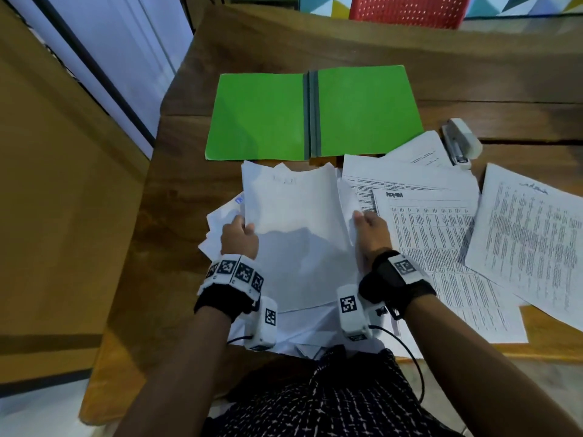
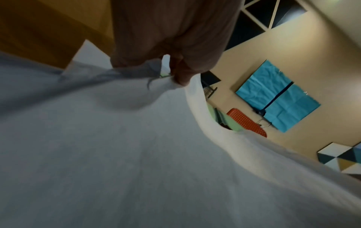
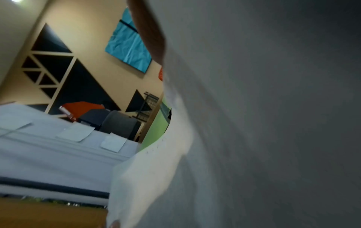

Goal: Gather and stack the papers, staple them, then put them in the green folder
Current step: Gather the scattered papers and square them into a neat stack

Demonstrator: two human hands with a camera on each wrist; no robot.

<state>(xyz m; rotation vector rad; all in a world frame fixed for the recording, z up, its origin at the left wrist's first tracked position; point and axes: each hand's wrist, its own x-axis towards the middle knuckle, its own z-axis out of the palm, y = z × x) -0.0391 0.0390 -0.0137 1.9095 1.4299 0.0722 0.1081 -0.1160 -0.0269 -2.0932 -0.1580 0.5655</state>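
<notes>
Two hands on one sheaf of papers [image 1: 293, 228], raised off the desk [image 1: 473, 74] with its far edge curling up. Left hand [image 1: 238, 239] pinched the sheaf's left edge, thumb on top, fingers curled under. Right hand [image 1: 372, 230] gripped the right edge the same way, fingers mostly hidden behind the sheets. From the left wrist view, thumb [image 2: 180, 72] pressed into bent paper. Underneath and just right: loose printed sheets [image 1: 441, 247] fanned out, overlapping, some past the desk's near edge. Further right, one more printed page [image 1: 530, 241], tilted. Beyond the sheaf, green folder [image 1: 315, 113] lay open and flat, grey spine in the middle, near edge almost touching the papers. Right of folder, white stapler [image 1: 460, 143] at the far corner of the loose sheets. Past the desk, red chair [image 1: 407, 11].
</notes>
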